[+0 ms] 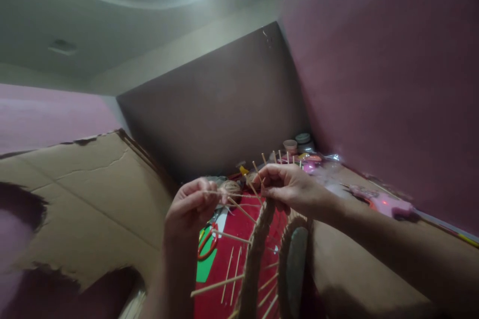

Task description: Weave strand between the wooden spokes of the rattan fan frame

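A ring-shaped piece point(255, 254) wrapped in brown cord stands tilted in front of me, with several thin wooden sticks point(220, 285) jutting out from its edge. My left hand point(192, 204) is closed in a pinch on a strand of twine point(243, 195), which runs across to the ring's top. There my right hand point(288, 187) is closed at the base of a stick, its fingertips against the cord-wrapped edge; exactly what they pinch is partly hidden. Inside the ring, a smaller cord-wrapped rim surrounds a grey, mirror-like oval point(297, 264).
Torn cardboard point(101, 209) rises at the left. Orange-handled scissors point(207, 249) lie on a green sheet point(204, 271) over a red surface point(224, 304), beside loose sticks. A pink glue gun point(391, 204) with a red light lies right. Jars point(304, 142) stand by the wall.
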A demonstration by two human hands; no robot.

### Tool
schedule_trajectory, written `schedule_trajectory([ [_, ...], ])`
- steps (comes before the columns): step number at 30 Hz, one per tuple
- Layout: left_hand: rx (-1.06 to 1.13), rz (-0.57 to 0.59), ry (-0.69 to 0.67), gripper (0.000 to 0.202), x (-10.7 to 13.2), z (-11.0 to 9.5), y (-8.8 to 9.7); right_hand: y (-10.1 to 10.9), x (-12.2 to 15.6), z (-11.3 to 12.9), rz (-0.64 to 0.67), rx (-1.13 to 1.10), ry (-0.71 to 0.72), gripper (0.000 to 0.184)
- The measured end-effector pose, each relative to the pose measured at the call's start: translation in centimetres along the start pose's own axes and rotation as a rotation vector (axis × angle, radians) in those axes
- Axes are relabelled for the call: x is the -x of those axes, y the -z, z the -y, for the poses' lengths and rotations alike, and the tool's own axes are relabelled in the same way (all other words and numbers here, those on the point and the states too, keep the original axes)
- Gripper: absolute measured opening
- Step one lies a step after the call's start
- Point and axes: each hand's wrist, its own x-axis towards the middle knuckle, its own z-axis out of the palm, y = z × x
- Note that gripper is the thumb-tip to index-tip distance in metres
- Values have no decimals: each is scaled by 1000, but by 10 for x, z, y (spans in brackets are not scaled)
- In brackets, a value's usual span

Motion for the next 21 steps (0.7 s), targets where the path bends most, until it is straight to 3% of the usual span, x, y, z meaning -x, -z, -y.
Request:
schedule_trajectory([
  [3, 57, -60, -53, 12, -11, -5, -8, -1, 0, 1, -5, -8, -9, 9],
  [8, -134, -66, 24, 14, -32, -23, -33, -2, 1, 2, -10, -16, -42, 9],
  [13, -304, -50, 67, 12, -21, -39, -51, -2, 2, 2, -2, -30, -41, 10],
  [16, -324, -63, 18, 9, -9, -41, -45, -2, 2, 3, -2, -42, -52, 10],
  [19, -208, -91, -68, 11, -1, -33, -28, -2, 3, 2, -1, -64, -65, 11],
  [21, -137, -97, -47, 13, 3, -23, -13, -2, 2, 1, -5, -64, -68, 11],
])
